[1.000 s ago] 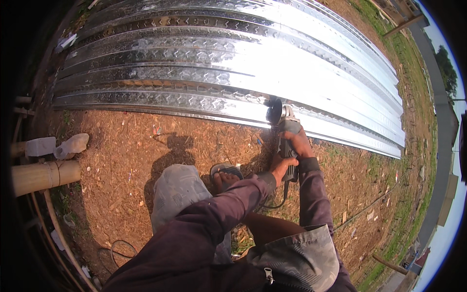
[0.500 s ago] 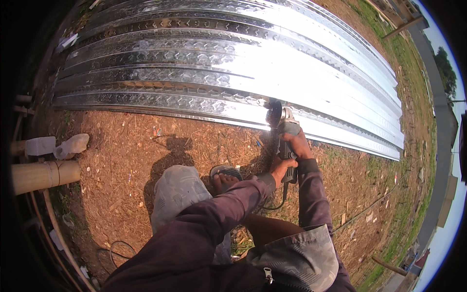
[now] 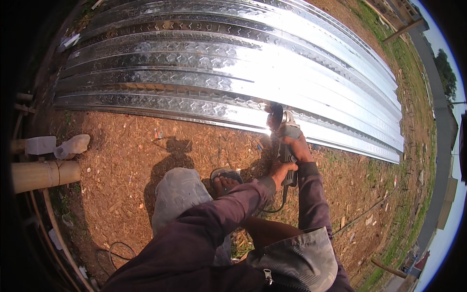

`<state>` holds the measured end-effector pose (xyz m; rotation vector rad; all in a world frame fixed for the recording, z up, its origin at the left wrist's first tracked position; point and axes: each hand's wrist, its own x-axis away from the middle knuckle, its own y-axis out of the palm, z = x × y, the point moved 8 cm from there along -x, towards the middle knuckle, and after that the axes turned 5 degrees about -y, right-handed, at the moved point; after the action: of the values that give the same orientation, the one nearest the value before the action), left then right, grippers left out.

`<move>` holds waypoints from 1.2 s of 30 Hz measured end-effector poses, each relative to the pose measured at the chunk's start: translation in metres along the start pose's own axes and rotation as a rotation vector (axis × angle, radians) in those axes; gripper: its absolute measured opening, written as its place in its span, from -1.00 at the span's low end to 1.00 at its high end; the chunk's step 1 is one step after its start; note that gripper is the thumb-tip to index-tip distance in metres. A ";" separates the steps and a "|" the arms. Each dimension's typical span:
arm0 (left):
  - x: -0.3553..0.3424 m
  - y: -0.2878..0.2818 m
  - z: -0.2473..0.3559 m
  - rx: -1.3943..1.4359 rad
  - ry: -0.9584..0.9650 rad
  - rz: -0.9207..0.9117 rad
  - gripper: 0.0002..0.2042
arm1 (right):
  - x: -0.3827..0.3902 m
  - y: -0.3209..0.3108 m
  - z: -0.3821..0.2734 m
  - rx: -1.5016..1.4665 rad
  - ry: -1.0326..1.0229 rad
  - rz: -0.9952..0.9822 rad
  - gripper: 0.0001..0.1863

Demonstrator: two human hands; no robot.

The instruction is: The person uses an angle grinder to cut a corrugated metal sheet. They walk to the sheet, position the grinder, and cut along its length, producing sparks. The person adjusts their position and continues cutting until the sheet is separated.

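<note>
An angle grinder (image 3: 290,129) is held in both my hands at the near edge of a shiny ribbed metal sheet (image 3: 160,103). Its dark disc guard (image 3: 276,115) stands over that edge, and a bright spark glows just below it. My right hand (image 3: 299,147) is closed round the front of the grinder body. Behind it, my left hand (image 3: 281,173) wraps the rear handle. A black cord (image 3: 284,199) hangs from the tool's back end and curves down near my leg.
My sandalled foot (image 3: 226,181) rests on straw-strewn soil close to the sheet. Thick bamboo poles (image 3: 44,177) and a pale plastic container (image 3: 40,145) are at the left. A cable (image 3: 362,214) runs along the ground at right, with grass and a grey wall (image 3: 443,126) beyond.
The grinder and both hands have shifted very slightly toward me. The spark at the sheet's edge looks larger and brighter. My grip stays the same.
</note>
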<state>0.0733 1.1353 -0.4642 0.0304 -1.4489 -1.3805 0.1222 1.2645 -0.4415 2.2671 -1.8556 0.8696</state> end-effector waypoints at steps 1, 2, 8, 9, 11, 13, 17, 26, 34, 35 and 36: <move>-0.006 -0.004 -0.003 -0.008 0.019 -0.002 -0.75 | -0.001 0.001 -0.001 0.009 -0.012 -0.018 -0.07; -0.009 -0.005 -0.005 -0.006 0.013 -0.005 -0.74 | -0.001 0.000 -0.001 0.002 -0.007 -0.003 -0.08; -0.006 -0.001 -0.006 -0.067 -0.016 -0.024 -0.81 | 0.008 0.002 -0.009 -0.074 0.011 0.023 -0.11; -0.007 -0.001 -0.007 -0.070 -0.018 -0.027 -0.81 | 0.007 0.002 -0.008 -0.086 0.006 0.024 -0.12; -0.010 -0.001 -0.007 -0.073 -0.002 -0.037 -0.81 | 0.004 0.001 -0.007 -0.091 -0.017 0.022 -0.13; -0.015 -0.003 -0.007 -0.074 0.032 -0.051 -0.81 | 0.001 0.001 -0.007 -0.075 -0.054 0.018 -0.16; -0.002 0.000 0.001 -0.063 0.034 -0.025 -0.81 | 0.007 0.004 -0.014 -0.051 -0.029 0.018 -0.24; -0.003 0.001 0.002 -0.054 0.018 -0.002 -0.81 | 0.002 0.001 -0.011 -0.048 -0.039 0.048 -0.38; -0.003 -0.004 0.000 -0.026 -0.037 -0.005 -0.72 | 0.010 0.008 -0.021 -0.044 -0.006 0.050 -0.38; -0.003 -0.001 0.000 -0.023 -0.041 -0.011 -0.72 | 0.009 0.005 -0.018 -0.028 -0.012 0.056 -0.38; -0.004 0.001 -0.001 -0.020 -0.045 -0.017 -0.72 | 0.006 0.002 -0.016 -0.012 -0.018 0.062 -0.38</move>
<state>0.0761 1.1372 -0.4660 -0.0014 -1.4747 -1.4176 0.1151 1.2649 -0.4261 2.2283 -1.9435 0.8471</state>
